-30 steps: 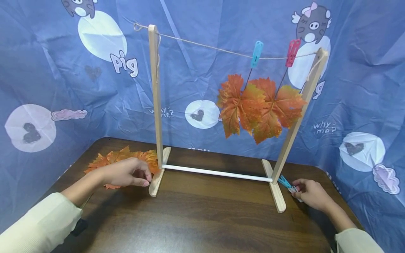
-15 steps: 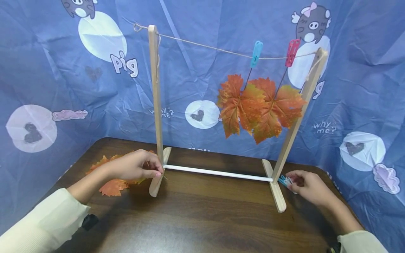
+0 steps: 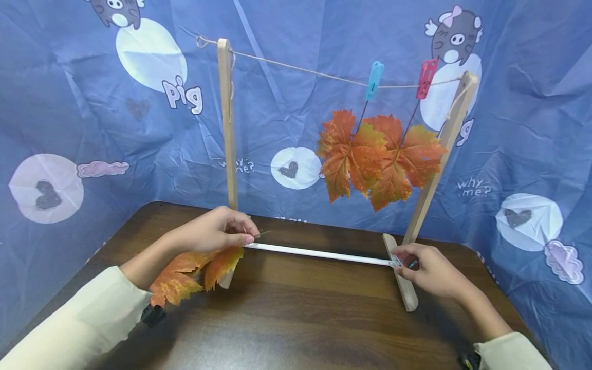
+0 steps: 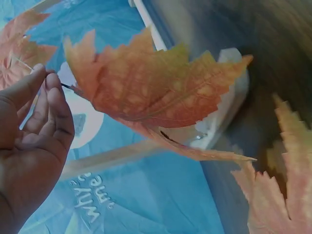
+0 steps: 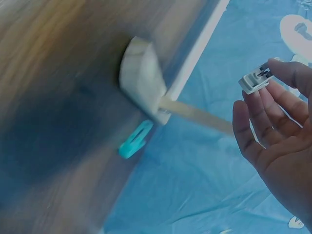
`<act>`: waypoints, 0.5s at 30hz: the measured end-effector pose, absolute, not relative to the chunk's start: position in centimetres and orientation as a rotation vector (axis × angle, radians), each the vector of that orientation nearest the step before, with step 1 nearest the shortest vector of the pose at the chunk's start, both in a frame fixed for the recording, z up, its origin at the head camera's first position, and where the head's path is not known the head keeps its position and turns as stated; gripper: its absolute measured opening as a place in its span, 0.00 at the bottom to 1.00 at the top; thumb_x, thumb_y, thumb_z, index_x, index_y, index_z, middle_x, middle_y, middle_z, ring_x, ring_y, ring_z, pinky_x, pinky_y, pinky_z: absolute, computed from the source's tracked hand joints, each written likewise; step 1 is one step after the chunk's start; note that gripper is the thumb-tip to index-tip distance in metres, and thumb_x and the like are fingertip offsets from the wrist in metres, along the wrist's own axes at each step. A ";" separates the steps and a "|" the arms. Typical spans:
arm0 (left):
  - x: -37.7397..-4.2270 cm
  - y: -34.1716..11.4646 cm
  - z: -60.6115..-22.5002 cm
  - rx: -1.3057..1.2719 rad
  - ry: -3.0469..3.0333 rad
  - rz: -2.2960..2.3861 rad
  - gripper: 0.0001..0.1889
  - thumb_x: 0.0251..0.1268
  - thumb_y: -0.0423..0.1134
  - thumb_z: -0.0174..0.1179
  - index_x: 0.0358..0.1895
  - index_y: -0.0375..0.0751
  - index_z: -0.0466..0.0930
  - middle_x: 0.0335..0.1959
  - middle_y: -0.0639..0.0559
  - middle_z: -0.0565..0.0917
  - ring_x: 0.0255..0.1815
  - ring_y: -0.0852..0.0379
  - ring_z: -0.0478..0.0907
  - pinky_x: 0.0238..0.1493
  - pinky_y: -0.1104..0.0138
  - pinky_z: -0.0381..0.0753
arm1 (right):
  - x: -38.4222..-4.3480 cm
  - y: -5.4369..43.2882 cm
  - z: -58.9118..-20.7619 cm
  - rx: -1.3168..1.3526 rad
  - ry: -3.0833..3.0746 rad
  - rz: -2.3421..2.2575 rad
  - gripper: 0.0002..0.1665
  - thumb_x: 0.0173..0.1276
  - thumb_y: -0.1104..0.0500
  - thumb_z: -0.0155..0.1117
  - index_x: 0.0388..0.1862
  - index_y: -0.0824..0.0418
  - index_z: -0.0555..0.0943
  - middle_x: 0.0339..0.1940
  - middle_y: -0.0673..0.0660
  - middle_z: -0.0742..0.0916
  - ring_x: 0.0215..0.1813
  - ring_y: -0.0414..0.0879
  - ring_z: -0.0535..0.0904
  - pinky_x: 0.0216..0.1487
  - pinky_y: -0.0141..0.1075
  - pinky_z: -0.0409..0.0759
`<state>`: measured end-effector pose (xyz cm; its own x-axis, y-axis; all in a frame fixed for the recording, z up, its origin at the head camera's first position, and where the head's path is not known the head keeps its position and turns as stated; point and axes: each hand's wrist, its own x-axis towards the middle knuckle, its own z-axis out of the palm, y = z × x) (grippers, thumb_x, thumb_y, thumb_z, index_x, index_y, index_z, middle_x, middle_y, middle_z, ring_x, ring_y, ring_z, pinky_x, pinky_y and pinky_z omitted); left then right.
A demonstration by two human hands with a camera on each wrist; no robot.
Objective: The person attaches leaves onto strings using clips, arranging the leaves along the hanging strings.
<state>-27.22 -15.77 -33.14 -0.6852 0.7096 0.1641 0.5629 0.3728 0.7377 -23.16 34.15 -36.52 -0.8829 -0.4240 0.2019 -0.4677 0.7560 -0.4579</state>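
My left hand [image 3: 215, 229] pinches the thin dark stem of an orange artificial maple leaf [image 4: 151, 83], which hangs below the fingers near the frame's left post. Another orange leaf [image 4: 270, 202] shows beneath it, toward the table. Between thumb and fingertips, my right hand [image 3: 430, 270] holds a pale clothespin [image 5: 254, 80] by the foot of the right post. On the twine [image 3: 296, 66] hang two orange leaves, one [image 3: 344, 154] from a blue clothespin [image 3: 374, 80] and one [image 3: 416, 154] from a red clothespin [image 3: 426, 78].
A wooden frame with a left post [image 3: 226, 123], a right post [image 3: 439, 159] and a white bottom bar [image 3: 319, 253] stands on the brown table [image 3: 296, 318]. One turquoise clothespin [image 5: 135, 140] lies beside its right foot. Behind hangs a blue printed cloth [image 3: 287, 31].
My left hand has moved right and up, drawing a leaf along by its stem. My right hand has picked up the pale clothespin and come left toward the frame. The hanging leaves have stayed put.
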 end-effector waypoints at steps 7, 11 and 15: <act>-27.8 -14.3 -32.3 1.110 2.463 1.332 0.07 0.72 0.35 0.65 0.48 0.40 0.87 0.40 0.53 0.89 0.39 0.51 0.84 0.39 0.62 0.84 | -23.6 32.0 -35.7 0.743 -2.897 0.802 0.19 0.68 0.64 0.71 0.58 0.64 0.83 0.41 0.49 0.87 0.41 0.40 0.83 0.41 0.36 0.84; -28.2 -13.5 -32.1 1.075 2.508 1.434 0.07 0.71 0.36 0.66 0.47 0.41 0.88 0.38 0.53 0.89 0.39 0.51 0.84 0.40 0.65 0.83 | -23.9 30.8 -35.2 0.775 -2.878 0.811 0.19 0.69 0.63 0.71 0.57 0.63 0.83 0.44 0.51 0.87 0.43 0.41 0.83 0.44 0.42 0.85; -28.6 -12.5 -32.1 0.990 2.564 1.541 0.07 0.71 0.37 0.67 0.48 0.42 0.88 0.36 0.52 0.89 0.35 0.50 0.83 0.34 0.65 0.80 | -24.2 29.5 -34.7 0.814 -2.845 0.813 0.19 0.68 0.65 0.71 0.57 0.63 0.84 0.43 0.50 0.87 0.43 0.41 0.83 0.44 0.45 0.85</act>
<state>-28.60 -12.51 -32.07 -0.8025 0.5070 0.3147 0.5158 0.3243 0.7929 -24.16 29.48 -34.67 -0.8570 -0.4717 0.2074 -0.5101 0.7195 -0.4714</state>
